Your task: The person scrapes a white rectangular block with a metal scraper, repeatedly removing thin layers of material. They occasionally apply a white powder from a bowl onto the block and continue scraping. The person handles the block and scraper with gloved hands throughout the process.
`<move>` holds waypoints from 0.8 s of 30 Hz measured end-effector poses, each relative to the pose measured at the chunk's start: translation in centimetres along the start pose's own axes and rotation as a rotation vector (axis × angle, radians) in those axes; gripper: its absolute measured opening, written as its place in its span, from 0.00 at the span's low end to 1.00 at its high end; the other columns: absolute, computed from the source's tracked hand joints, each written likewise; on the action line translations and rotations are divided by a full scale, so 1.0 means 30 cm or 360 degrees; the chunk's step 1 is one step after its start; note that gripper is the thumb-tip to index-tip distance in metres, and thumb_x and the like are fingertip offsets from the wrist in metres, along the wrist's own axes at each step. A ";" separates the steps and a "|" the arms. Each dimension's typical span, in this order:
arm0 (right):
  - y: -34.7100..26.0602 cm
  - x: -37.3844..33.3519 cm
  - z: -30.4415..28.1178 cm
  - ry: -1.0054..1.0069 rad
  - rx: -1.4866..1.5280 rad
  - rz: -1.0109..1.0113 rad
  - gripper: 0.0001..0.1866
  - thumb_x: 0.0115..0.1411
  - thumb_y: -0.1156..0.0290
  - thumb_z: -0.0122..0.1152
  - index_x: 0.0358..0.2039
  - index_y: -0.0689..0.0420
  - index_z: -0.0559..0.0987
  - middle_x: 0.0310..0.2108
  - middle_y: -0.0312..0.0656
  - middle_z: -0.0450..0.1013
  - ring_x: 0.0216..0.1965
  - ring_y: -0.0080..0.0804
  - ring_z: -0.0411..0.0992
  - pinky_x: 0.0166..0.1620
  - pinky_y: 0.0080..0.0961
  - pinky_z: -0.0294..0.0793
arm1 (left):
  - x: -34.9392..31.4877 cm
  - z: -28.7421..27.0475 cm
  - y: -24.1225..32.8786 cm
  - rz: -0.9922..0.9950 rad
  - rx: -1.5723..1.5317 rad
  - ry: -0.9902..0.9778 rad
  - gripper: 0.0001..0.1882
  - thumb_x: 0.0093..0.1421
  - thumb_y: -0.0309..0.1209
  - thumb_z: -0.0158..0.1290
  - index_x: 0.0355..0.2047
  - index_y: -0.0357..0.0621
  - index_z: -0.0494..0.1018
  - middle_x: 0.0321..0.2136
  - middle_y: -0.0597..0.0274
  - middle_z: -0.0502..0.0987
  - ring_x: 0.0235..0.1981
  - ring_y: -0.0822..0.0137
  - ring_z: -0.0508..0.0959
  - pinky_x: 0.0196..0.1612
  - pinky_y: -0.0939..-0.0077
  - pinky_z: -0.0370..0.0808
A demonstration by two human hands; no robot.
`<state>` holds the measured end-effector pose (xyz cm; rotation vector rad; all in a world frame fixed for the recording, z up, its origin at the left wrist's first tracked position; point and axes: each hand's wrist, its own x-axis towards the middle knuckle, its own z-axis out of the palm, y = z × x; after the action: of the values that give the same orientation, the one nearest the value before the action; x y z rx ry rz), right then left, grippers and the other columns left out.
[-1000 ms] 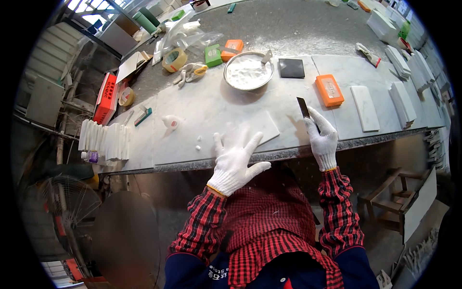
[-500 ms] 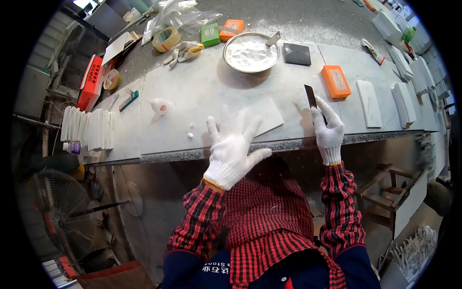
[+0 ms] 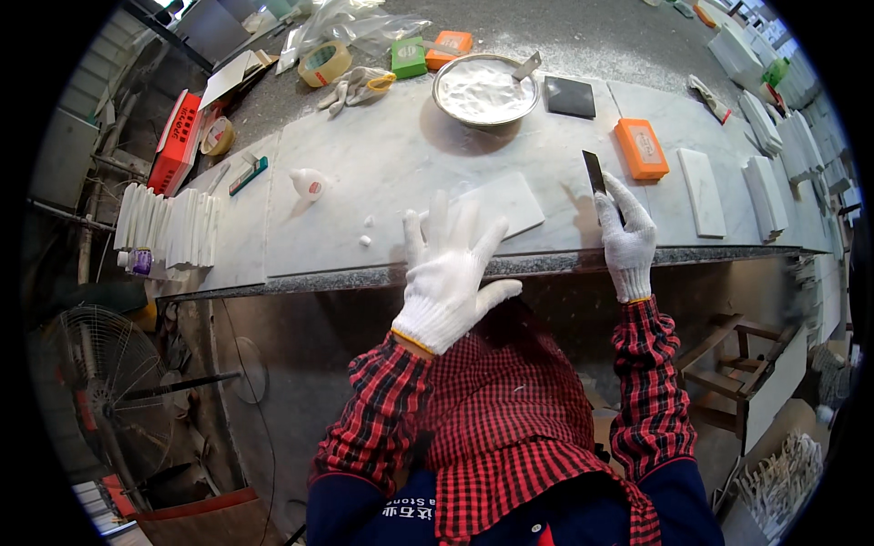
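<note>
The gloved left hand is holding its fingers spread and released over the left part of a white tile, which is lying near the front edge of the table; I cannot tell whether they are pressing on it. The gloved right hand is pinching a dark flat blade that is pointing up and away, near an orange box, while a metal bowl of white powder is standing farther back.
</note>
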<state>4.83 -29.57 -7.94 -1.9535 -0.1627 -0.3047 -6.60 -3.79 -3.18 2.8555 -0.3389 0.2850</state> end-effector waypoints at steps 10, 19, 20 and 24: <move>-0.011 -0.004 -0.003 -0.0006 0.0034 0.0066 0.20 0.70 0.73 0.66 0.60 0.64 0.82 0.46 0.43 0.85 0.42 0.21 0.78 0.50 0.22 0.78 | 0.012 -0.020 0.002 -0.0003 -0.0005 -0.0021 0.40 0.59 0.58 0.65 0.65 0.52 0.73 0.69 0.45 0.68 0.72 0.26 0.59 0.71 0.20 0.47; -0.026 0.014 -0.021 -0.0152 0.0144 0.0236 0.21 0.69 0.72 0.66 0.60 0.65 0.82 0.42 0.39 0.83 0.37 0.19 0.75 0.44 0.20 0.76 | 0.054 -0.008 -0.021 0.0001 -0.0056 0.0018 0.40 0.59 0.58 0.65 0.67 0.52 0.72 0.69 0.47 0.69 0.72 0.28 0.60 0.72 0.21 0.46; -0.053 0.031 -0.031 -0.0275 0.0090 0.0263 0.21 0.69 0.71 0.66 0.60 0.65 0.82 0.40 0.38 0.83 0.36 0.18 0.73 0.41 0.19 0.75 | 0.050 -0.017 -0.022 -0.0020 -0.0066 0.0001 0.40 0.59 0.58 0.65 0.67 0.52 0.72 0.69 0.47 0.69 0.72 0.28 0.60 0.72 0.21 0.46; -0.145 0.113 -0.064 -0.0685 0.0011 0.0380 0.21 0.71 0.66 0.63 0.59 0.64 0.83 0.32 0.33 0.78 0.31 0.15 0.69 0.33 0.17 0.68 | 0.030 -0.031 -0.024 -0.0057 -0.0111 -0.0029 0.41 0.59 0.57 0.65 0.67 0.52 0.72 0.69 0.49 0.70 0.73 0.29 0.59 0.72 0.22 0.46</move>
<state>6.72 -29.74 -2.41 -1.9853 -0.2053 0.2762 -5.71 -3.04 -2.25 2.7937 -0.2949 0.2360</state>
